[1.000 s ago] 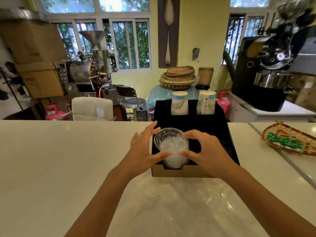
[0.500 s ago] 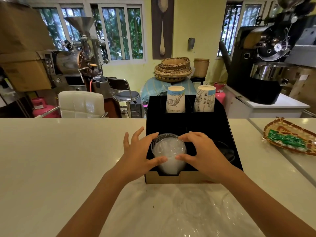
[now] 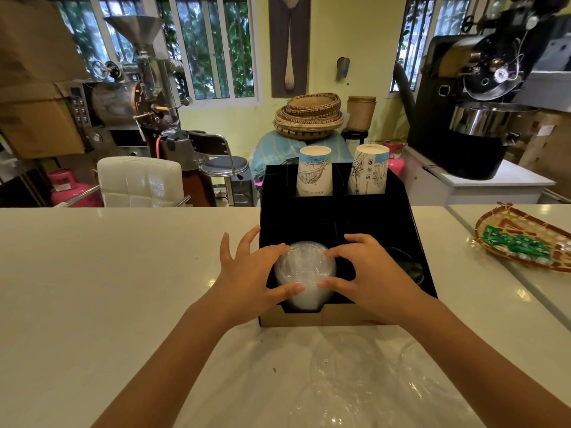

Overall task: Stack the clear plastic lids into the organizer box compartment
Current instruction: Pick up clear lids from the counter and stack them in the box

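Lids (image 3: 304, 273) between both hands' fingers (image 3: 279, 290)

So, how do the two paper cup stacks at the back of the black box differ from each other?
The left cup stack has a blue band under its top rim and a sketched bridge-like drawing; the right cup stack has only a blue patch at one side and denser line drawings with small logos. The left one stands upright, the right one leans slightly. Both are upside down in the rear compartments of the organizer box.
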